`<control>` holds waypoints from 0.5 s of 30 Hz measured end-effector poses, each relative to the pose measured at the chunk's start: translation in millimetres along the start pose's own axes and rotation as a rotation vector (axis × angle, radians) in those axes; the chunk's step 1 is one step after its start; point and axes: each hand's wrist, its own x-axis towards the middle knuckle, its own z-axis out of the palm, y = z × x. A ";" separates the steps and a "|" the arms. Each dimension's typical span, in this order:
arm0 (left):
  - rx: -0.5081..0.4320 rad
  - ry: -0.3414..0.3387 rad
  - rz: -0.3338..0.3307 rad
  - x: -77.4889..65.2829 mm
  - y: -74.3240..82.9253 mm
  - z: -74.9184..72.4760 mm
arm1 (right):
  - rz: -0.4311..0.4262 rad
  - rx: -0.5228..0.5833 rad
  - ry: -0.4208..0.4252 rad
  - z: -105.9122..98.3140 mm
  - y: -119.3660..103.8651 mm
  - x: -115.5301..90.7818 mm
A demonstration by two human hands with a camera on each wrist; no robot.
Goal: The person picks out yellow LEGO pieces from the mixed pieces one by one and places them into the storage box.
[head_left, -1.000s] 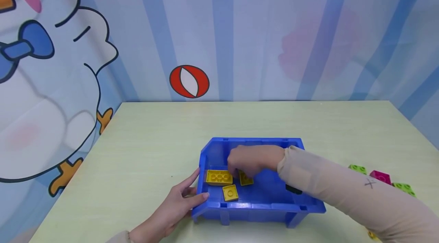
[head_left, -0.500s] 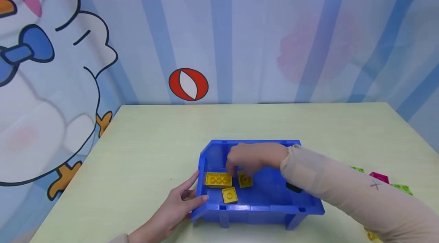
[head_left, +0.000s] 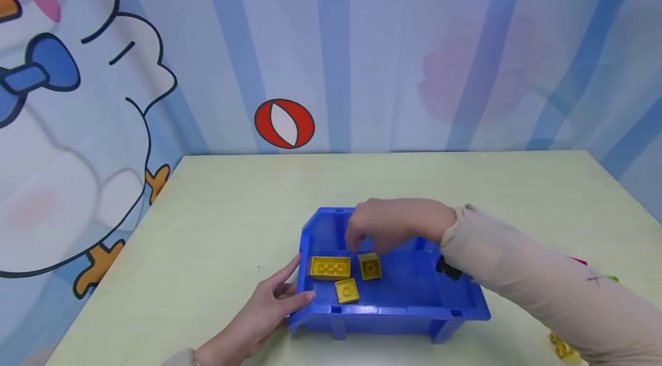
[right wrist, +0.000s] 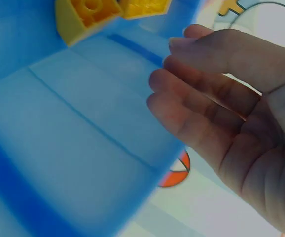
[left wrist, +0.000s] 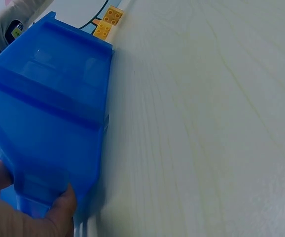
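Note:
A blue plastic bin (head_left: 408,291) stands on the table with three yellow toy bricks in its left half. The long brick (head_left: 330,268) lies studs down by the left wall. A small square brick (head_left: 347,291) sits in front of it, and a taller square brick (head_left: 369,267) lies to its right, hollow side up. My left hand (head_left: 264,303) grips the bin's left wall, thumb inside; the left wrist view shows thumb and fingers around the rim. Over the bin, my right hand (head_left: 385,222) hovers with loosely bent fingers (right wrist: 174,116), nothing between them, apart from the bricks.
Yellow bricks (head_left: 562,347) lie on the table to the right of the bin. Red and green bricks there are mostly hidden behind my right sleeve (head_left: 538,274). A printed cloth backdrop (head_left: 372,56) rises behind the table's far edge.
My right hand has let go of the taller square brick, now resting in the bin, and has lifted and moved slightly right. The left hand keeps its grip on the bin.

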 end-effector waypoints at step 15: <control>-0.049 -0.003 0.009 -2.5 0.3 1.3 | 0.036 0.042 0.125 -14.3 21.2 -46.6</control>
